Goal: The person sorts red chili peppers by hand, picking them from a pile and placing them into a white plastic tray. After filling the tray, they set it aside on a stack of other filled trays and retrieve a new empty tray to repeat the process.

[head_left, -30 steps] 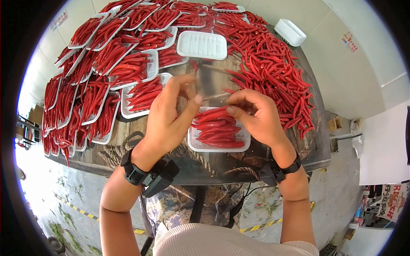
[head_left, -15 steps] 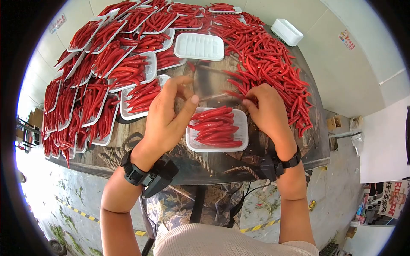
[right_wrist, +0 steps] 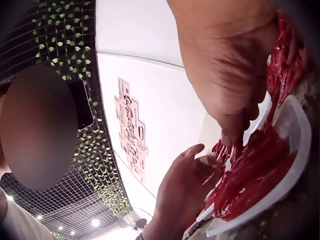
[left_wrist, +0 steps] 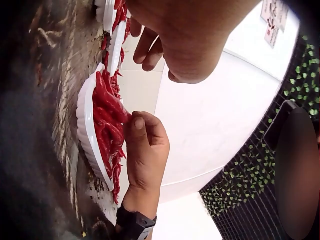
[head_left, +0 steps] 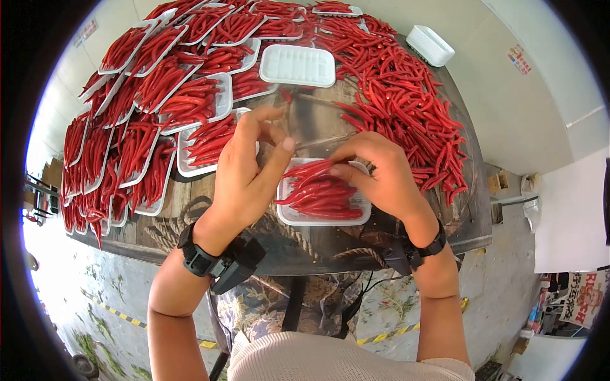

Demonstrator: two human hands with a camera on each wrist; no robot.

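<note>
Fingertips of the right hand (head_left: 381,174) curl down onto the red chillies (head_left: 321,190) heaped in a white foam tray (head_left: 289,213) at the centre of the head view; thumb and forefinger look pinched on a chilli at the tray's upper edge, though the pinch itself is partly hidden. In the left wrist view the same right hand (left_wrist: 145,155) has its bent fingers pressed against the chilli pile, the tray (left_wrist: 85,135) seen edge-on at the left of the frame. The left hand (head_left: 244,171) hangs just left of the tray, fingers loosely spread and slightly bent, thumb stretched toward the tray's upper left corner, holding nothing; thumb tip is close to the rim, contact not clear. In the right wrist view the left hand (right_wrist: 187,185) sits at lower centre beside the tray (right_wrist: 280,185), fingers relaxed. The tray rests on a dark wooden table (head_left: 305,244) near its front edge. Upper left of the frame holds many filled trays (head_left: 152,95) of chillies in overlapping rows. An empty white tray (head_left: 297,65) lies at upper centre. A loose heap of chillies (head_left: 400,95) spreads down the right side of the table. A small white container (head_left: 430,46) stands at the far right corner.
</note>
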